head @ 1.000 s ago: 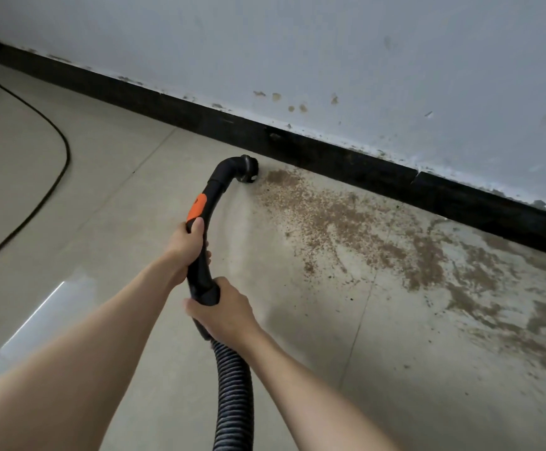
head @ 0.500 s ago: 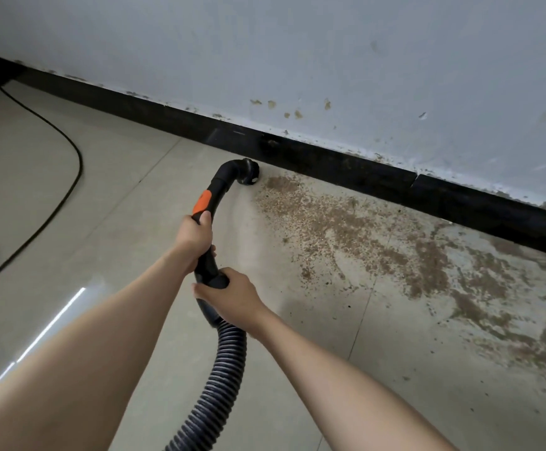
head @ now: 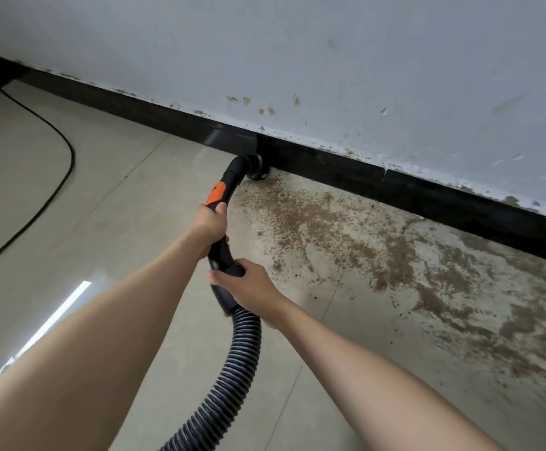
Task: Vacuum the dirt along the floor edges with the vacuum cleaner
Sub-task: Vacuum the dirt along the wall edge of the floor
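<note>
The head view shows 2 hands on 1 vacuum handle [head: 223, 236], a curved black tube with 1 orange patch [head: 216, 194]. The left hand [head: 209, 226] grips the handle just below the orange patch, fingers wrapped round it. The right hand [head: 249, 288] grips the lower end of the handle, where 1 ribbed grey hose [head: 232, 375] joins and runs down out of view. The nozzle [head: 255, 169] at the far end of the handle sits on the floor [head: 109, 190] right against the black baseboard [head: 427, 193], at the left edge of 1 wide brown spread of dirt [head: 346, 242]. The dirt lies along the baseboard and reaches out to the right across the tiles. 1 black cable [head: 60, 177] curves over the floor well to the left. The pale wall [head: 330, 53] carries a few brown spots. No writing or brand can be read on anything.
</note>
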`<state>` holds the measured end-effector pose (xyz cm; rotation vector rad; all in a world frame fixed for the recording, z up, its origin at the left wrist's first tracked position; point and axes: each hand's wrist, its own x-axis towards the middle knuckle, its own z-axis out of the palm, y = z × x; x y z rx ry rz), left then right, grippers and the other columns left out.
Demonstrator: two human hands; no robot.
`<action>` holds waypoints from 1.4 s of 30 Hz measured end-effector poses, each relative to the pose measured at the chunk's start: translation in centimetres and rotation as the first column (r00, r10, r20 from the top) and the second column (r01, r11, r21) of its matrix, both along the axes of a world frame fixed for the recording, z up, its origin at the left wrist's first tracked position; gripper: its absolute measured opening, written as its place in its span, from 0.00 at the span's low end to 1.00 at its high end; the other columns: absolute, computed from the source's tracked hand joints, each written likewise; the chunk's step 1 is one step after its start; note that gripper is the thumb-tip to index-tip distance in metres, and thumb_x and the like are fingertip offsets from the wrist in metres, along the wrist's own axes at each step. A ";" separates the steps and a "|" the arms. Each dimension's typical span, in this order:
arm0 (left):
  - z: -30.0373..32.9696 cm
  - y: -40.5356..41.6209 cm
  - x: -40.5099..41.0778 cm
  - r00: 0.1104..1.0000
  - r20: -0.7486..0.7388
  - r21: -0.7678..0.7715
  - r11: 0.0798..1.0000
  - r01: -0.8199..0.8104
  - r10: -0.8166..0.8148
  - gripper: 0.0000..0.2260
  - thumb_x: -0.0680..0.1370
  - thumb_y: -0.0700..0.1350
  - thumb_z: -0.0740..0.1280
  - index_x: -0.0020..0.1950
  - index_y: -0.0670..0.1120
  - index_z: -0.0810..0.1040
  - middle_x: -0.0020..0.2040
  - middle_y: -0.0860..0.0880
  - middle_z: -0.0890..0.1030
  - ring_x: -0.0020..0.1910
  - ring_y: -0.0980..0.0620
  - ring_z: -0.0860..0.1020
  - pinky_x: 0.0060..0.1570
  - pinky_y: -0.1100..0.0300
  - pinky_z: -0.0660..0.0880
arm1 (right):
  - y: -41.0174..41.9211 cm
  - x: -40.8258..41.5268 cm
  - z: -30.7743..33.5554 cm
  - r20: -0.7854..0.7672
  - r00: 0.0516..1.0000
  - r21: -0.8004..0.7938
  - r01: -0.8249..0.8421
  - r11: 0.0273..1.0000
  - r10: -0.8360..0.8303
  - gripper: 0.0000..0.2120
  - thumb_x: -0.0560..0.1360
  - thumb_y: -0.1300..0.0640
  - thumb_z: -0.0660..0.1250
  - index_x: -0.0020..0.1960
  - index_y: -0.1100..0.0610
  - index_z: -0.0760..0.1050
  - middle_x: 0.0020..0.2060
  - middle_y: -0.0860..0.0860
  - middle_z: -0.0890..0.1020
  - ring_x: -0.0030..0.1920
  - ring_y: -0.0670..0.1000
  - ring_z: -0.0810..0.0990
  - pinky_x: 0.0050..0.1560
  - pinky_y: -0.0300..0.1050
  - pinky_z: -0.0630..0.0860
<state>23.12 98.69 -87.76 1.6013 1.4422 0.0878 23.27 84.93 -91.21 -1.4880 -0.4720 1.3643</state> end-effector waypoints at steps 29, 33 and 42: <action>1.8 -10.6 2.5 0.944 0.038 -0.073 0.941 0.330 -0.328 0.22 0.83 0.52 0.54 0.67 0.35 0.64 0.51 0.39 0.75 0.48 0.41 0.76 0.52 0.49 0.76 | -9.7 -1.7 5.0 0.329 0.918 -0.216 0.302 0.928 -0.222 0.13 0.68 0.42 0.65 0.45 0.50 0.71 0.36 0.47 0.77 0.34 0.48 0.76 0.34 0.43 0.70; 2.9 -6.9 1.0 0.955 0.057 -0.020 0.956 0.292 -0.291 0.21 0.83 0.51 0.53 0.67 0.36 0.64 0.52 0.36 0.76 0.46 0.40 0.77 0.49 0.48 0.76 | -6.3 -3.0 6.0 0.433 0.878 -0.153 0.293 0.944 -0.202 0.12 0.68 0.42 0.64 0.43 0.49 0.71 0.32 0.46 0.78 0.31 0.48 0.78 0.32 0.43 0.71; 2.2 3.1 -9.0 0.994 0.109 -0.021 1.000 0.007 -0.005 0.16 0.82 0.48 0.56 0.62 0.37 0.66 0.39 0.42 0.73 0.36 0.44 0.74 0.43 0.49 0.75 | 2.9 -9.0 5.9 0.363 0.932 -0.182 0.062 0.981 0.009 0.12 0.69 0.43 0.65 0.44 0.51 0.73 0.40 0.51 0.82 0.39 0.55 0.82 0.44 0.51 0.82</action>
